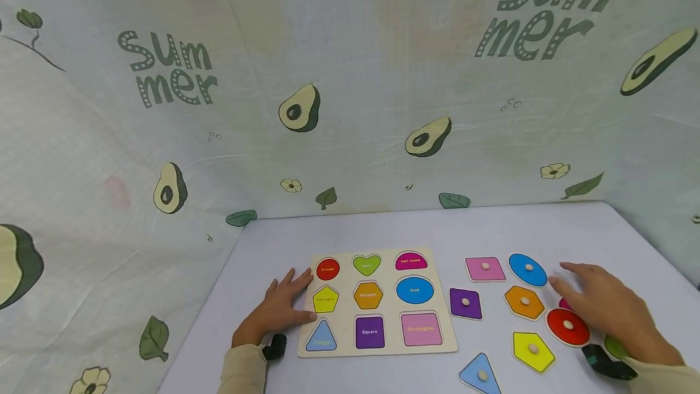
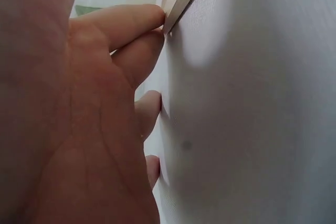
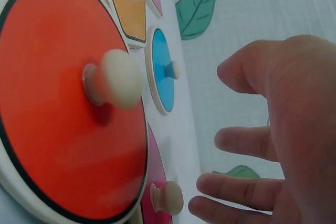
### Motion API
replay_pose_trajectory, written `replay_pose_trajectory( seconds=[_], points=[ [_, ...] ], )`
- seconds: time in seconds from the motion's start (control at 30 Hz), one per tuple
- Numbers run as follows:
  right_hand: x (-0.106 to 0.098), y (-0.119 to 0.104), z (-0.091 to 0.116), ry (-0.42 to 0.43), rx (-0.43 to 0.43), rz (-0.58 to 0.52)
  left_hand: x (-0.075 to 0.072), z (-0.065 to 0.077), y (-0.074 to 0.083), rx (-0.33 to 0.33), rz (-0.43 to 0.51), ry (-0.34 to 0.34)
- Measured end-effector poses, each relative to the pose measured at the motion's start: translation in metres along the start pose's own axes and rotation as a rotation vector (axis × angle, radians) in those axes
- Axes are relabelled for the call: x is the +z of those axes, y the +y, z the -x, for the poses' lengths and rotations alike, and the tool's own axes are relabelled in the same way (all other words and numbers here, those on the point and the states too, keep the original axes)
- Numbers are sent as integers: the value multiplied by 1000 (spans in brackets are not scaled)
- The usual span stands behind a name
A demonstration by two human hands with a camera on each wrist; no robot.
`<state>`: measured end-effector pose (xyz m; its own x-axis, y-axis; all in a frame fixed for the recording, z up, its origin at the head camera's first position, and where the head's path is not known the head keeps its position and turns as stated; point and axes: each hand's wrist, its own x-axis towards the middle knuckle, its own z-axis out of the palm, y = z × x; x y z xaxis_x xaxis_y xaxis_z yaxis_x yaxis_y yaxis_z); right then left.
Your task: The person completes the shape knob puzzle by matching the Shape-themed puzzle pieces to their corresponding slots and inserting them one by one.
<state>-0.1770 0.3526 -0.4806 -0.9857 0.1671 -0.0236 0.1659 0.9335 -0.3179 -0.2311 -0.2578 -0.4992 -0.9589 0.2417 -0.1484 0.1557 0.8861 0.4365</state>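
A wooden shape puzzle board (image 1: 341, 342) with several coloured, labelled shapes lies on the white table. My left hand (image 1: 283, 307) rests at its left edge, fingers spread, fingertips touching the board's side and the tabletop. Over the loose pieces on the right hovers my right hand (image 1: 609, 303), holding nothing, thumb and fingers apart. Below it are the red circle piece (image 1: 568, 327), a magenta piece (image 3: 156, 182) and a green piece (image 1: 616, 346), the last two partly hidden in the head view. The blue oval piece (image 1: 527, 270) lies just beyond the thumb. Each fully visible piece has a pale knob.
Between board and right hand lie the pink rectangle (image 1: 494, 269), purple square (image 1: 465, 312), orange hexagon (image 1: 514, 306), yellow pentagon (image 1: 527, 360) and blue triangle (image 1: 477, 362) pieces. A patterned cloth (image 1: 361, 169) rises behind the table. Each wrist carries a small black camera (image 1: 274, 347).
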Motion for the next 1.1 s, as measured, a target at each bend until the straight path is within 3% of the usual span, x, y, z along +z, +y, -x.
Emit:
replay_pose_trajectory(
  seconds=[0.27, 0.67, 0.9, 1.1],
  points=[
    [-1, -7, 3, 10, -63, -83, -2, 2, 3, 3, 3, -12],
    [2, -37, 0, -6, -122, -171, 5, 1, 4, 17, 17, -10],
    [11, -51, -5, 33, -239, -202, 6, 0, 6, 11, -8, 16],
    [10, -59, -9, 50, -249, -240, 8, -1, 9, 3, -28, 22]
  ],
)
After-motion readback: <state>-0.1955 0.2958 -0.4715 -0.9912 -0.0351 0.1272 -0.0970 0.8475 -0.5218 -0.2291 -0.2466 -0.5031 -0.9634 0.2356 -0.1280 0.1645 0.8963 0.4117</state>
